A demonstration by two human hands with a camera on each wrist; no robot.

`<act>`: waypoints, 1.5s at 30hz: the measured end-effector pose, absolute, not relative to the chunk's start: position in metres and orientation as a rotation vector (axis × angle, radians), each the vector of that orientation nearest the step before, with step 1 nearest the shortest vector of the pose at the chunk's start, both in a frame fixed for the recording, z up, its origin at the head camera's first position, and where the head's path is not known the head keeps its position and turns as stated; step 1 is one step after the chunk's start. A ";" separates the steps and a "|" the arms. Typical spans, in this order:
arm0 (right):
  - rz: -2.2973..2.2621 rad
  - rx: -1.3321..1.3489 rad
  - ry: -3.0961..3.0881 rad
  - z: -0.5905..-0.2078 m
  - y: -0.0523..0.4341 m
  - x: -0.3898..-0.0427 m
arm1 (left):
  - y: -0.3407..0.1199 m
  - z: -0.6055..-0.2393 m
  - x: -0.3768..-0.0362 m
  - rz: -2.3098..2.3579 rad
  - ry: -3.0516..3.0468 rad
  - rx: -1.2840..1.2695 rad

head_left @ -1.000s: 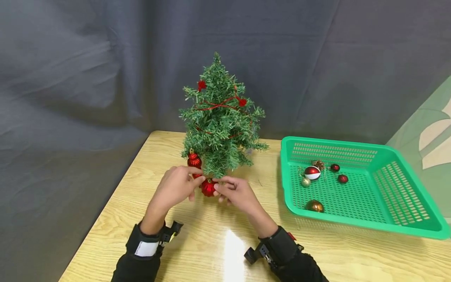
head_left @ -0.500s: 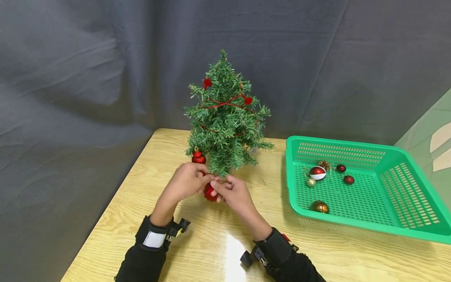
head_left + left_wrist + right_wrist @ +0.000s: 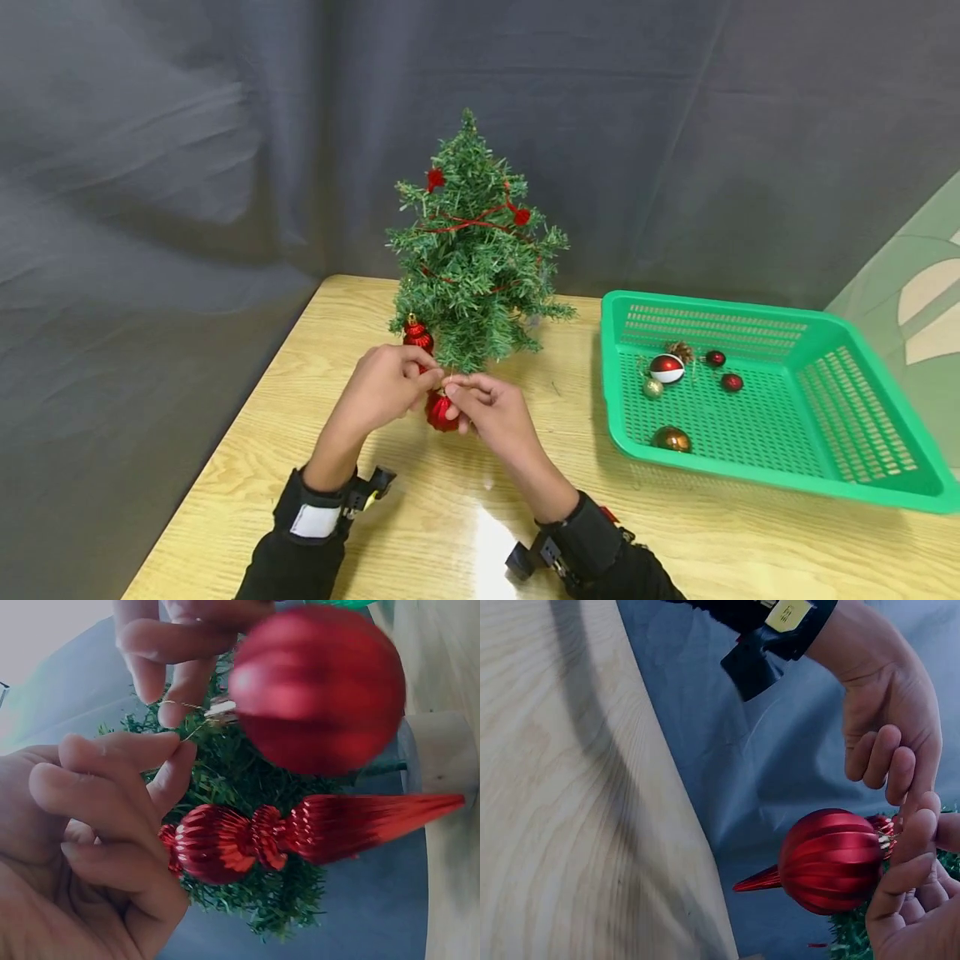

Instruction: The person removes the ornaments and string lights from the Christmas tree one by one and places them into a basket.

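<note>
Red ribbed bauble (image 3: 441, 411): hung just under the lowest front branches of the small tree (image 3: 474, 258), between our two hands and above the wooden table (image 3: 420, 517). Our left hand (image 3: 384, 387) pinched the thin gold hanging loop (image 3: 182, 706) at the cap with thumb and forefinger; our right hand (image 3: 491, 408) pinched the same loop from the other side, fingers curled close. In the left wrist view the bauble sat just in front of a red finial ornament (image 3: 300, 832) already hanging on the tree.

Handling note, as we judged it: the loop wanted to be held open and taut between the two pinches, slipped over a branch tip, and the ball's weight let go only once the wire had seated; a branch apart from the finial would have kept the two from knocking.

Against the earlier frames: one second before, our hands sat a little wider, the ball plainly showing between them; at this moment the fingertips had closed together over the cap and half hid it. The green basket (image 3: 862, 483) with its loose ornaments (image 3: 666, 367) lay unchanged to the right.
</note>
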State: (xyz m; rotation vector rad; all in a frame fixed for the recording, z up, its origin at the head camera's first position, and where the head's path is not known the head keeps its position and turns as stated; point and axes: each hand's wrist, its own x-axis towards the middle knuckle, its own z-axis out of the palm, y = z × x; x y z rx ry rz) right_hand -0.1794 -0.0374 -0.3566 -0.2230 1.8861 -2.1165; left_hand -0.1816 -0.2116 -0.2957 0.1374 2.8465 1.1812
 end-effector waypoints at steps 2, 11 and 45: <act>-2.133 -0.222 1.869 -0.353 -0.038 -0.178 | -0.211 -0.294 -0.180 1.192 2.861 0.137; -2.173 -0.199 1.869 -0.343 -0.034 -0.174 | -0.209 -0.291 -0.173 1.235 2.879 0.150; -1.832 -0.808 2.439 -0.310 0.038 -0.168 | -0.170 -0.301 -0.157 1.147 2.857 0.746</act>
